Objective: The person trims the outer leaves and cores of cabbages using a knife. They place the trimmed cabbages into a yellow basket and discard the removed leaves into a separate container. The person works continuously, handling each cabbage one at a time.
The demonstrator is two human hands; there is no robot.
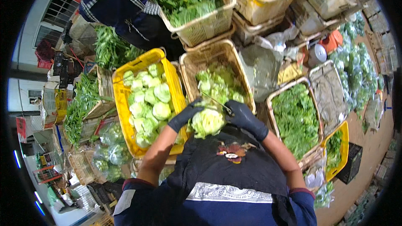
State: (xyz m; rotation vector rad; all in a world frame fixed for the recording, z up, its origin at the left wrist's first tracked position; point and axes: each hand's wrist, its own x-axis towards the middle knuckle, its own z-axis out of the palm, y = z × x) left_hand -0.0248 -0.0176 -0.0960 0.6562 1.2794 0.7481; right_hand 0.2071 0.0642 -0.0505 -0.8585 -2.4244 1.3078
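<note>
My left hand [186,116], in a black glove, grips the side of a pale green lettuce head [208,123] held before my apron. In my right hand [246,120], also gloved, is a knife; its thin blade [214,101] points up and left above the head. Part of the handle is hidden by the fingers. Just beyond the hands stands a dirty beige plastic crate [201,57] with loose lettuce leaves [216,81] inside. To the left, a yellow plastic crate [177,88] holds several pale lettuce heads [151,95].
A co-worker [125,6] stands at the far left beside a crate of leafy greens [188,1]. Another crate of cut greens [295,117] is at my right. Stacked crates [267,4] rise at the back. Bagged vegetables [111,150] lie at the left.
</note>
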